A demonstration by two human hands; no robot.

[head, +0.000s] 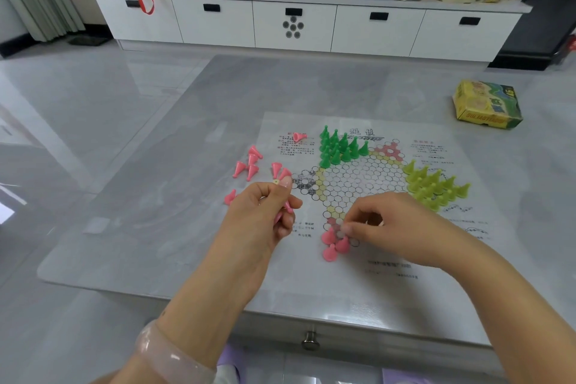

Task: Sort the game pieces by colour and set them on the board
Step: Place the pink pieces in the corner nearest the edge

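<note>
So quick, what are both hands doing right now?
Left hand: holding spare pink pieces.
Right hand: pinching one pink piece at the board.

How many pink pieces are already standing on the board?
3 that I can see, clustered on the board's near point: pink pieces at and. The right hand hovers right there and may hide another.

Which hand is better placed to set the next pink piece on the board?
Right hand: its fingertips already touch the pink group on the board. The left hand only holds spare pieces.
</note>
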